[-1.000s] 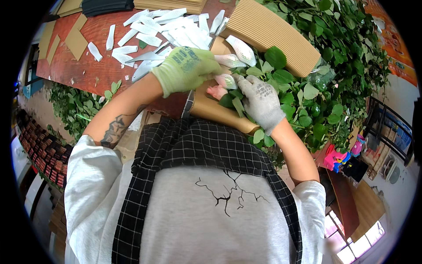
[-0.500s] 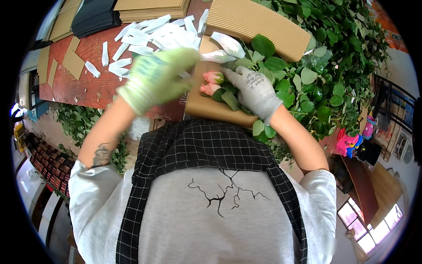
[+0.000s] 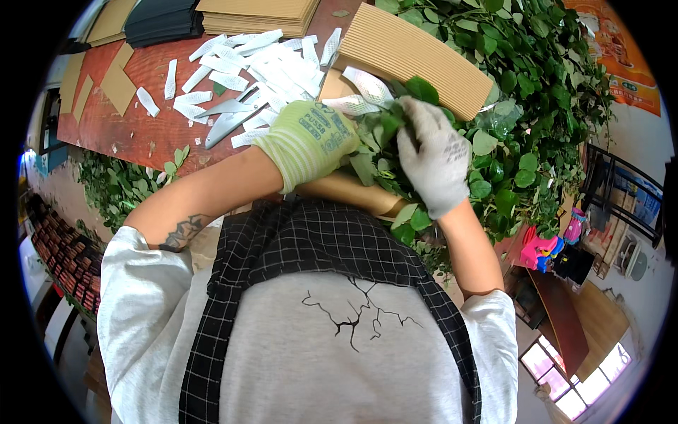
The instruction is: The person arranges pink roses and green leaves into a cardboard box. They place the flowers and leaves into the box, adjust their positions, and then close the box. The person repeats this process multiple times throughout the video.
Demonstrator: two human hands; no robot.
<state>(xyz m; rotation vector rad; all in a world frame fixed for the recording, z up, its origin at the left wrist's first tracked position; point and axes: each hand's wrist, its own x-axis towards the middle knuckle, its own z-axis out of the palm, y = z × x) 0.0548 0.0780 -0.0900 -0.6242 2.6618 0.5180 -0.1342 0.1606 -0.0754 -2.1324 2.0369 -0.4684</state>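
My left hand point(image 3: 311, 141), in a yellow-green glove, is closed on the left side of a bunch of leafy green stems point(image 3: 373, 157). My right hand point(image 3: 434, 159), in a grey-white glove, grips the same bunch from the right, fingers curled over its top. The bunch lies on a brown cardboard sheet point(image 3: 353, 194) just in front of my chest. A white mesh sleeve point(image 3: 364, 83) lies just beyond the hands. Any flower head is hidden under the gloves and leaves.
Several white mesh sleeves point(image 3: 261, 60) lie scattered on the red table point(image 3: 152, 131), with metal shears point(image 3: 229, 120) among them. A stack of corrugated cardboard point(image 3: 413, 49) sits behind the hands. A big heap of leafy stems point(image 3: 537, 99) fills the right side. More foliage point(image 3: 120, 191) is on the left.
My left hand swung out to the left, then came back onto the bunch. My right hand shifted up over the leaves, and the pink bud seen earlier is now covered.
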